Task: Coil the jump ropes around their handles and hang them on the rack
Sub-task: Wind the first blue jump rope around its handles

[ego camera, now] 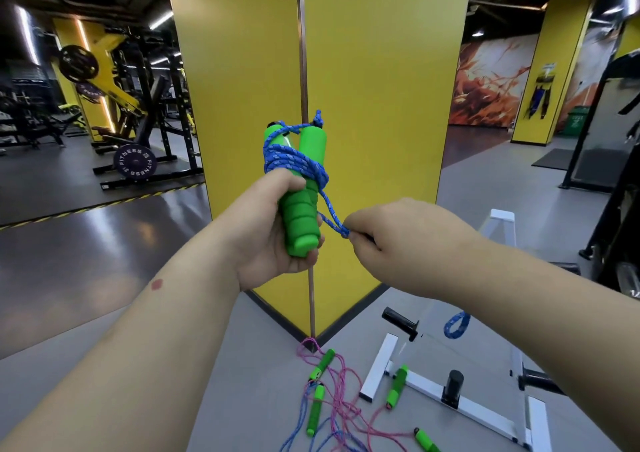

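My left hand (268, 233) grips two green foam handles (299, 206) held upright side by side in front of a yellow pillar. A blue rope (289, 161) is coiled several times around their upper half. Its last loop runs down to my right hand (398, 240), whose fingertips pinch the loop's end (344, 232) just right of the handles. On the floor below lie several more green handles (396, 387) with tangled pink and blue ropes (341, 406). A white rack (460, 405) with black pegs stands at the lower right; a blue rope loop (456, 325) shows beside my right forearm.
The yellow pillar (381, 105) with a metal corner strip rises straight ahead. Weight machines and plates (135, 162) fill the left background. Dark equipment frames (609, 188) stand at the right. Grey floor spreads around the pillar.
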